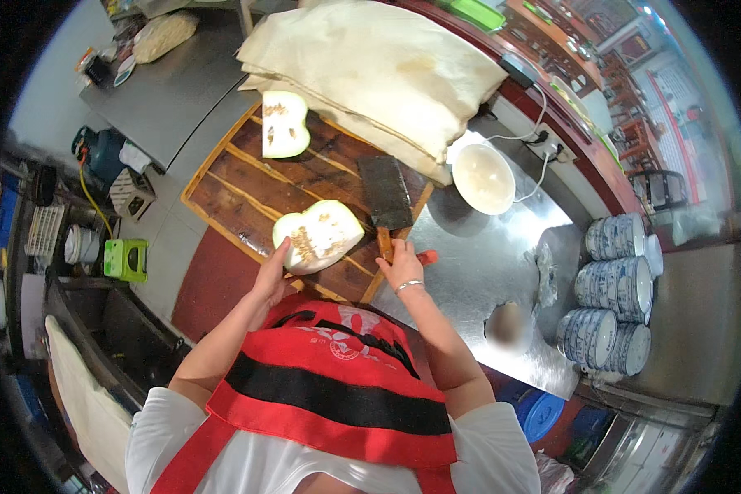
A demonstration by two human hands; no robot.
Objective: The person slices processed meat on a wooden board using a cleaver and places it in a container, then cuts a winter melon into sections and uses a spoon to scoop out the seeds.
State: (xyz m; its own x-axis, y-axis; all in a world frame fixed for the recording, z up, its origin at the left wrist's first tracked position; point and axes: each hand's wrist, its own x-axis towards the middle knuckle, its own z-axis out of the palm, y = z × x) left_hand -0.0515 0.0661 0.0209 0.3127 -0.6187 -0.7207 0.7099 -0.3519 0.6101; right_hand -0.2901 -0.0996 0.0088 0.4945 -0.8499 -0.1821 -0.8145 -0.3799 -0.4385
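A cut piece of pale green-skinned melon, probably winter melon, shows white flesh and a seedy core near the front of the wooden cutting board. My left hand grips its left side, thumb against the edge and the other fingers partly hidden. My right hand has its thumb and fingers around the wooden handle of a cleaver. The dark, broad blade lies over the board's right part, pointing away from me. Beside that hand a red object pokes out, mostly hidden. A second melon piece rests at the board's far left.
Folded cream cloth lies behind the board. To the right, a white bowl stands on the steel counter near plugged-in cords. Stacked patterned bowls line the far right. A green stool is on the floor at left.
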